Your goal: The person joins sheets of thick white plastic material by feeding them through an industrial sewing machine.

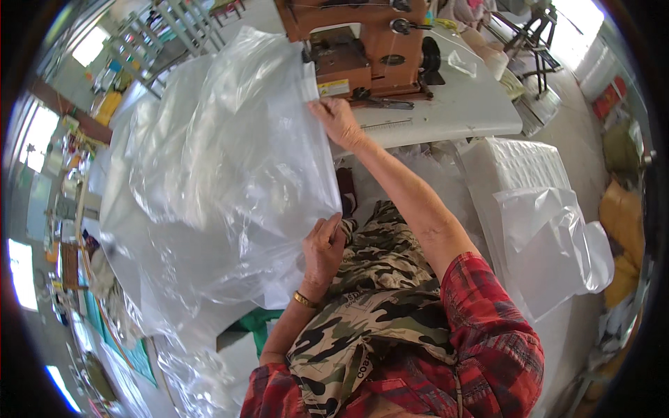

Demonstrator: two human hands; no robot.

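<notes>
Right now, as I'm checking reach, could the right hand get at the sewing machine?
Probably yes: the right hand is close beside the sewing machine, nothing visible between, though it holds the plastic by its edge.

Workshop, brown sewing machine (395, 42), stacked plastic sheeting (523, 166)

Light comes in strongly from the side, bleaching the left-hand windows (21, 273) and a patch at upper right to white. Glare streaks the clear plastic sheet (230, 160), while the sewing machine (394, 66) looks darker. The middle is fairly sharp; toward the black, curved rim, shapes bend and soften.
</notes>
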